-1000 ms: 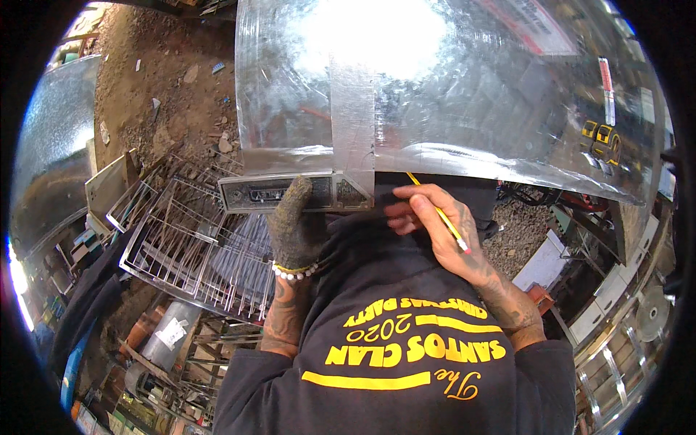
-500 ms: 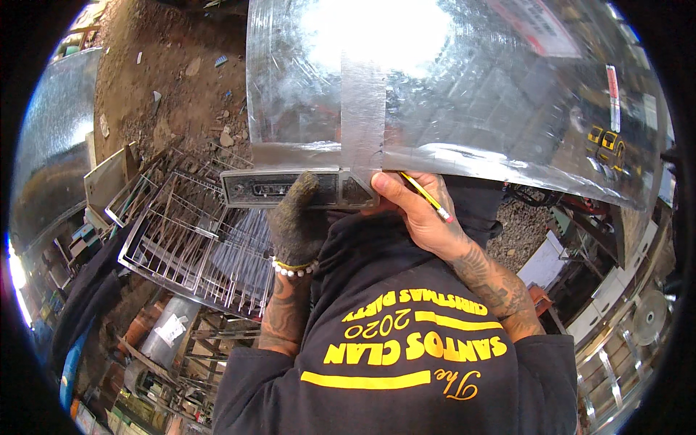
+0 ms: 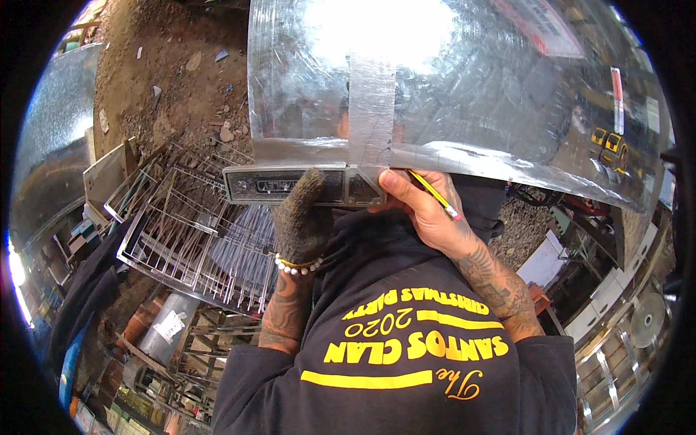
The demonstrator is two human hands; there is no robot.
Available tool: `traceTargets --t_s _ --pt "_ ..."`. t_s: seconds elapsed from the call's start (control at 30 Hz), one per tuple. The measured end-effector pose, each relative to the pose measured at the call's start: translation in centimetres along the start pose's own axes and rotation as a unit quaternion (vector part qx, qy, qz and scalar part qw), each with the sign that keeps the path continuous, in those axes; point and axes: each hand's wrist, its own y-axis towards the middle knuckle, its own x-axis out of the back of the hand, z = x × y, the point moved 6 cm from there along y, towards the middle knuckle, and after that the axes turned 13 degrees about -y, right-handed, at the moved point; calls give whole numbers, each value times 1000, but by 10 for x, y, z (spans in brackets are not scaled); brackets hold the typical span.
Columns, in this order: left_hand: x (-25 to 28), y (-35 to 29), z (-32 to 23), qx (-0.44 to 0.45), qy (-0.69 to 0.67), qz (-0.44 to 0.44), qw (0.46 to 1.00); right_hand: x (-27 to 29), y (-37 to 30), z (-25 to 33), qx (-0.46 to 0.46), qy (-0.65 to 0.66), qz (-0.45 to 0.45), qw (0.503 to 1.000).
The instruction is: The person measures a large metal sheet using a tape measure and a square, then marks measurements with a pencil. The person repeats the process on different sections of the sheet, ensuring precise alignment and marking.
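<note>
A shiny metal sheet (image 3: 478,94) spreads out in front of me. A try square (image 3: 371,109) lies on it, its wide steel blade pointing away and its thick dark handle along the sheet's near edge. My left hand (image 3: 301,221), in a dark knit glove, grips that handle with the thumb on top. At the square's corner, my bare right hand (image 3: 424,206) presses with thumb and hidden fingers. A yellow-and-black pencil (image 3: 437,197) is tucked in this same hand, eraser end toward me; its tip is hidden.
A yellow-and-black tape measure (image 3: 610,150) sits on the sheet's right side. Metal wire racks (image 3: 196,232) stand low on the left, above dirt ground (image 3: 170,87) with stones. A wooden rack (image 3: 217,341) is nearer left, and white panels (image 3: 616,283) are at right.
The square has slid slightly right along the sheet's near edge. Both my hands have shifted right with it, keeping their grip. The pencil stays in my right hand.
</note>
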Motion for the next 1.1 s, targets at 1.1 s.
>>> traceTargets --t_s 1.1 --pt "1 2 0 0 43 11 999 1 1 3 -9 -11 1 1000"
